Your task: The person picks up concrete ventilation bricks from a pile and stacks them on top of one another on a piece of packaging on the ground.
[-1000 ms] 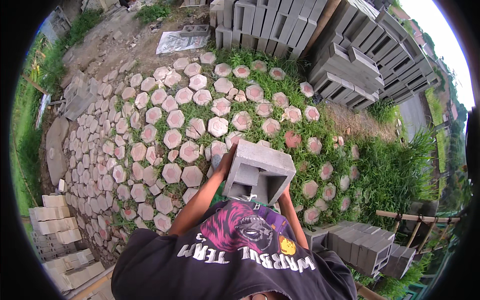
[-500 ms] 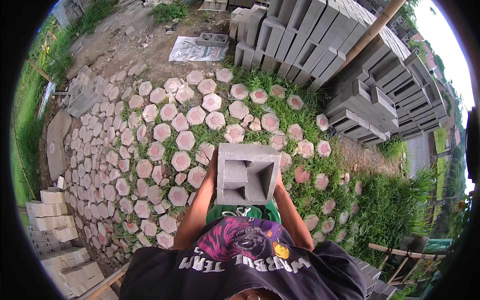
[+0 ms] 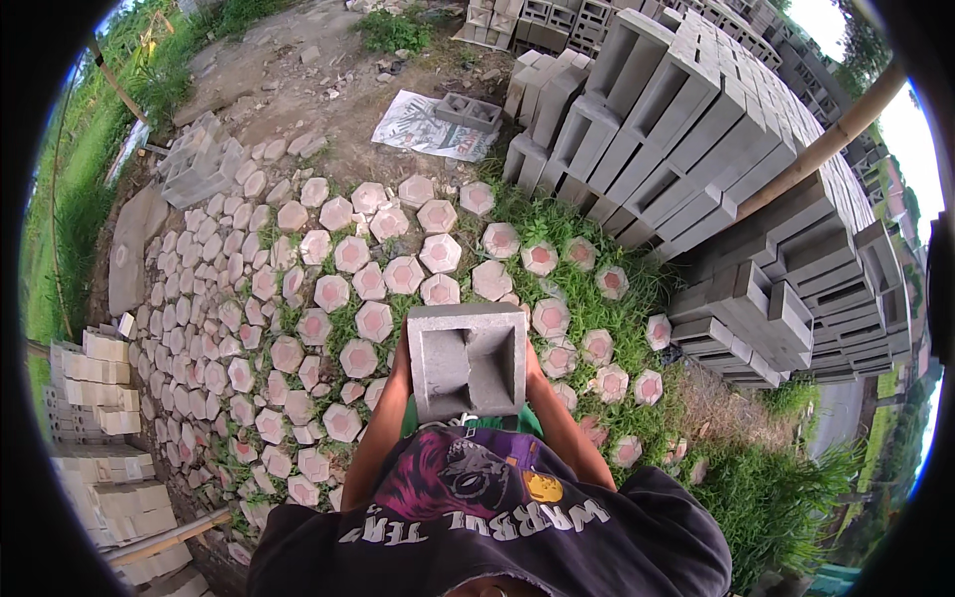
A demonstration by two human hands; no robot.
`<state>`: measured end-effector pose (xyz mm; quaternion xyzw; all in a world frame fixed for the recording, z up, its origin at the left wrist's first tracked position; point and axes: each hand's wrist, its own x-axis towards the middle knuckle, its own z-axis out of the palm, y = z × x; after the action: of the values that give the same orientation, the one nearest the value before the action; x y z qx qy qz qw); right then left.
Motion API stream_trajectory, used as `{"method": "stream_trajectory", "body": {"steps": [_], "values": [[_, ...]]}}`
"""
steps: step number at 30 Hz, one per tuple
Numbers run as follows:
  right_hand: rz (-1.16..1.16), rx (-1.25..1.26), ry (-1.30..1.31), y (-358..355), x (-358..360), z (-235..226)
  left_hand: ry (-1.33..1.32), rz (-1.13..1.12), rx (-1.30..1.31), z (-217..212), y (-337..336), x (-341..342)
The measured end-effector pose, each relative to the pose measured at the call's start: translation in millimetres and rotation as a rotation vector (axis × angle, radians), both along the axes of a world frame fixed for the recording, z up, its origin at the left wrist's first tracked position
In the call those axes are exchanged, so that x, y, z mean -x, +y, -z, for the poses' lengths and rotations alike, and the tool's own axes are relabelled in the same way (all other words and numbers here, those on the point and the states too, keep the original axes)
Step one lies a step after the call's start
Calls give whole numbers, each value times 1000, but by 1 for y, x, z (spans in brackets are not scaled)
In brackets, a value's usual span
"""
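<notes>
A grey hollow concrete block is held up in front of my body, its open cavities facing up toward me. My left hand grips its left side and my right hand its right side. Most of the fingers are hidden behind the block's walls. Both forearms reach up from the lower edge of the view, and the block hangs over the green shorts, apart from the ground.
Hexagonal pavers with grass between them cover the ground. Tall stacks of grey blocks rise at the far right, with a bamboo pole leaning there. Two blocks lie on a printed sheet ahead. Paler blocks are piled at left.
The block has tilted in my hands, showing more of its far wall. My view has shifted, so the stacks and printed sheet sit lower and farther right. Both hands keep their grip.
</notes>
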<state>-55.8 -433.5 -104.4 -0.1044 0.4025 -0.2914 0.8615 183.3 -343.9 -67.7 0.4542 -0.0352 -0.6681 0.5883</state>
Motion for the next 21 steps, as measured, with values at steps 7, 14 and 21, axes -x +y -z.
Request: {"method": "stream_trajectory", "body": {"steps": [7,14,21], "values": [[-7,-30,-72,-86,-18,13,-9,-85,1,-7,-89,-10],[-32,-80,-63,-178,-60,44,-11,-115,-10,4,-180,-55],[49,0,-84,-306,-148,8,-44,-50,9,13,-308,-148]]}}
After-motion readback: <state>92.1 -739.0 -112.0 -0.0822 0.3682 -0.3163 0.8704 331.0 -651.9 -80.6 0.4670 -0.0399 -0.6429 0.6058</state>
